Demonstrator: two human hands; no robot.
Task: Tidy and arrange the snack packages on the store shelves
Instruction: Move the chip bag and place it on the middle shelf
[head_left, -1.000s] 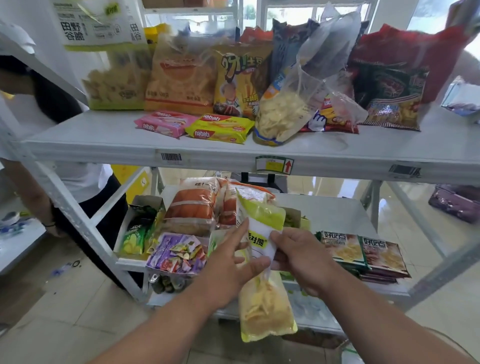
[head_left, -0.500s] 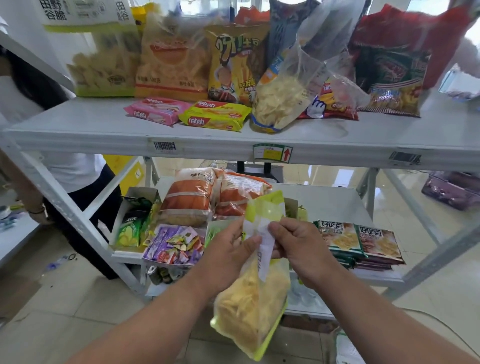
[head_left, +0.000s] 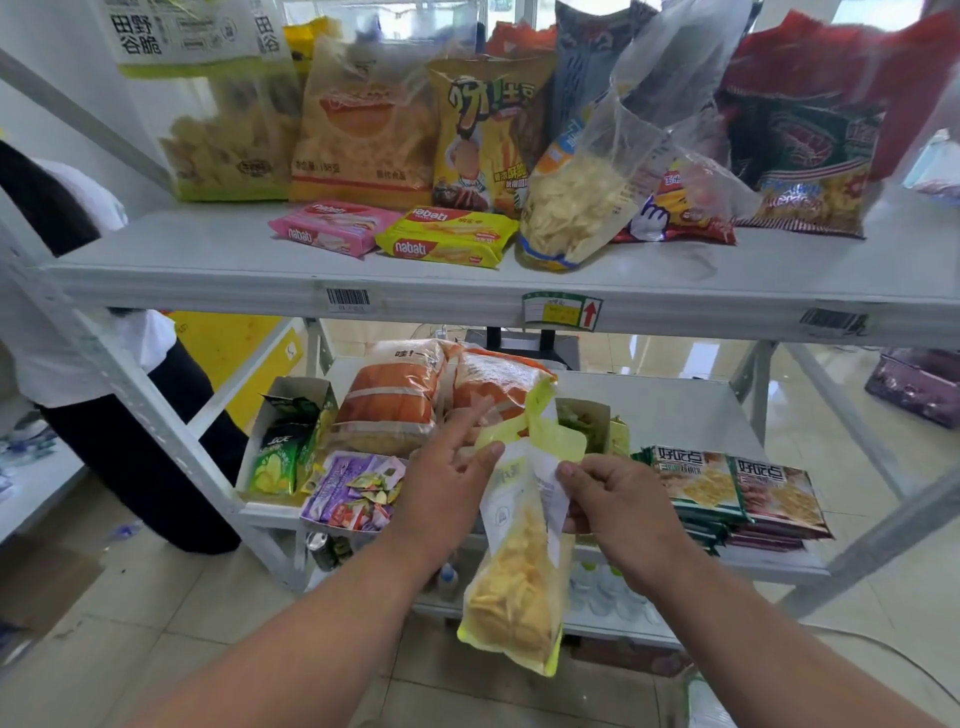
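A yellow-green bag of chips (head_left: 517, 587) hangs in front of the lower shelf (head_left: 675, 415), held at its top between both hands. My left hand (head_left: 447, 488) pinches the bag's upper left edge with the thumb, its fingers stretched out toward the orange bags (head_left: 395, 400). On the bag's right side my right hand (head_left: 618, 509) grips a white flap. The upper shelf (head_left: 208, 260) carries a row of upright snack bags, a clear chip bag (head_left: 582, 202) and two flat nabati packs (head_left: 447, 244).
Green and red flat packs (head_left: 727, 488) are stacked at the lower shelf's right. A box of green packets (head_left: 283, 441) and a box of purple sweets (head_left: 358, 488) stand at its left. A person in white top and dark trousers (head_left: 104, 395) stands left of the shelf frame.
The chip bag has turned in my hands and its lower end has swung to the right. My left fingers have straightened out toward the orange bags. The view has shifted slightly.
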